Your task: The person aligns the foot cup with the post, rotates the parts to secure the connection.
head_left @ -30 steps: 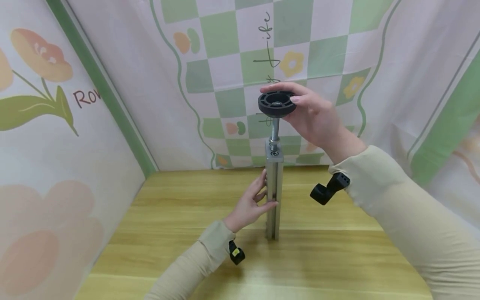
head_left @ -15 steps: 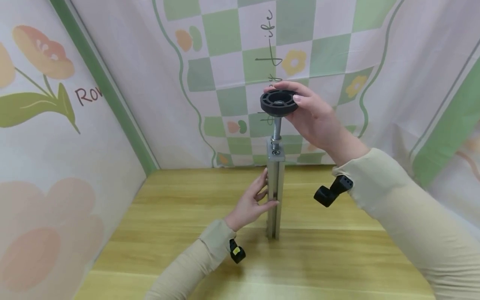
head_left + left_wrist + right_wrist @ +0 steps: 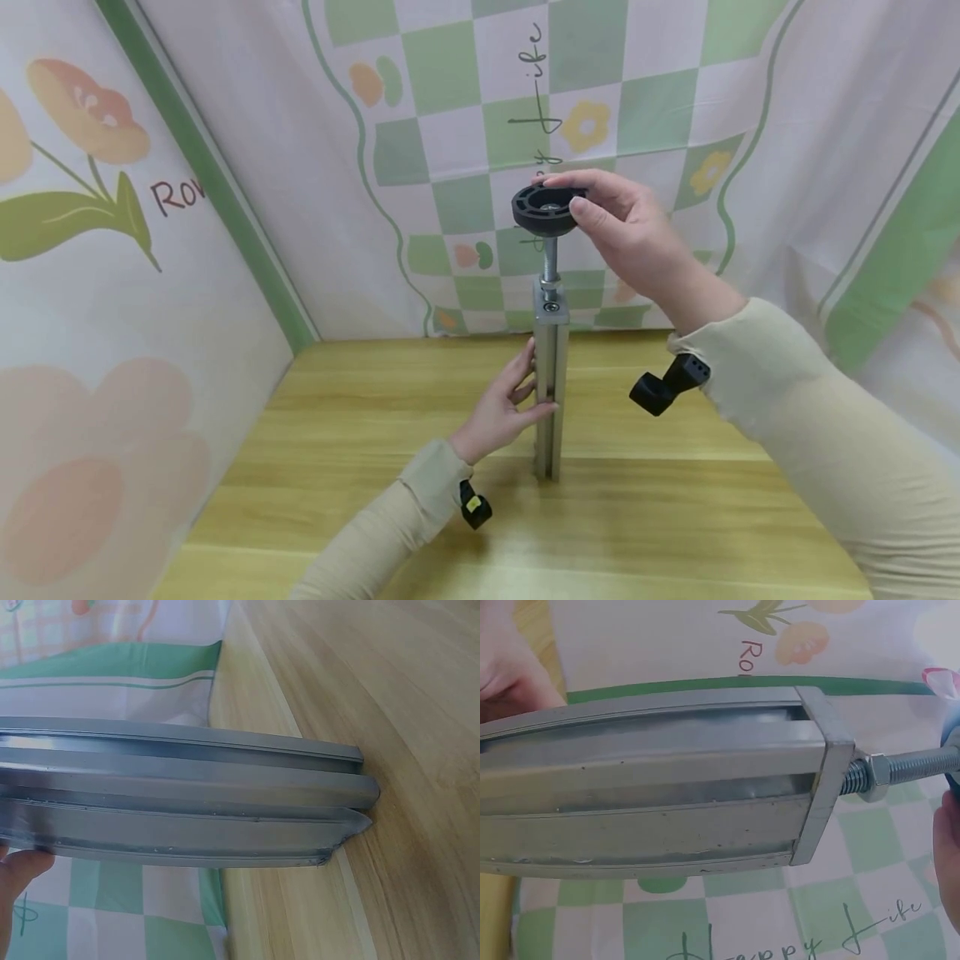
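Note:
An aluminium profile [image 3: 552,367] stands upright on the wooden table. My left hand [image 3: 497,415] grips its middle, with the thumb across the near face and the other fingers behind. A metal end plate [image 3: 823,780] caps the top. From the plate rises a threaded bolt [image 3: 551,260] carrying a hex nut [image 3: 877,778], which sits a little above the plate. At the bolt's upper end is a black round levelling foot [image 3: 540,222], its ribbed hollow side facing up. My right hand [image 3: 637,237] pinches the foot's right rim between thumb and fingers. The profile's lower end [image 3: 352,791] rests on the tabletop.
The wooden table [image 3: 337,467] runs back to a hanging cloth [image 3: 450,150] with green checks and flowers. Another printed cloth [image 3: 90,333] hangs along the left side. Black camera mounts [image 3: 670,385] hang from both sleeves.
My right thumb and fingers have shifted round the foot's rim, the thumb now further to the left over the near side. The left hand and the profile stay in place.

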Available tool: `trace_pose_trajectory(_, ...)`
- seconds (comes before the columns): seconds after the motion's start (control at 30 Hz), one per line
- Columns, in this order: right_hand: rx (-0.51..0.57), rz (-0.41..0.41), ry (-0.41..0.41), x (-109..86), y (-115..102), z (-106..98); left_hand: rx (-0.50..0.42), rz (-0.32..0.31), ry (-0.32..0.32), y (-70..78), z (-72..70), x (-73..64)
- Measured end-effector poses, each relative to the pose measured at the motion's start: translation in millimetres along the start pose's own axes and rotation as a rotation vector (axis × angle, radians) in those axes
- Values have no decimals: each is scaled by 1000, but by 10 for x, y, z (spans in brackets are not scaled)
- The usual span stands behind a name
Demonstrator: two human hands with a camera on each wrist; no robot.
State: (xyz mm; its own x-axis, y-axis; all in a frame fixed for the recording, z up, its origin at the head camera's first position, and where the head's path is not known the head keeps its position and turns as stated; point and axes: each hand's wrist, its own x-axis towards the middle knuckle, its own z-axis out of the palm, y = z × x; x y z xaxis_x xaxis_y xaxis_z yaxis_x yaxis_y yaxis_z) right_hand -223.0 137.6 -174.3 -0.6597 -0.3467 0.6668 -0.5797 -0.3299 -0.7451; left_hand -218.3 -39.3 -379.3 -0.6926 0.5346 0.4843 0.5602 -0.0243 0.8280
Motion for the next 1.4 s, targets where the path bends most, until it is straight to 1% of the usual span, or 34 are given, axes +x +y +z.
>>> trace_pose_trajectory(0.07,-57,21,62,-16,-31,37,1,5,3,1,2,-1)
trace_pose_trajectory(0.17,-127,47,129,-29,-67,81,2,13,5,3,4,-5)
trace_pose_trajectory(0.4,-115,66,194,-40,-101,141,0,11,1,-5,7,-11)
trace_pose_trajectory(0.5,-139,58,236,-39,-95,173,0,15,1,-7,8,-16)
trace_pose_trajectory(0.57,-200,46,276,-38,-91,200,4,19,3,-5,9,-18)
trace_pose_trajectory(0.73,-446,2,381,-33,-90,271,6,24,5,4,11,-17)
trace_pose_trajectory(0.77,-477,-7,396,-33,-89,283,5,23,4,4,11,-17)
trace_pose_trajectory(0.87,-515,-36,429,-32,-83,315,3,22,1,2,11,-21)
trace_pose_trajectory(1.07,-581,-90,453,-41,-59,351,-1,28,6,-2,16,-26)
trace_pose_trajectory(1.13,-591,-84,456,-41,-58,349,-3,26,6,0,19,-25)
trace_pose_trajectory(1.2,-585,-71,442,-39,-62,332,-1,19,9,1,22,-24)
trace_pose_trajectory(1.27,-554,-55,415,-38,-67,300,-1,14,13,2,24,-24)
trace_pose_trajectory(1.3,-521,-44,395,-37,-67,280,-1,12,15,2,25,-23)
trace_pose_trajectory(1.4,-379,-18,322,-33,-66,214,1,10,18,-4,27,-25)
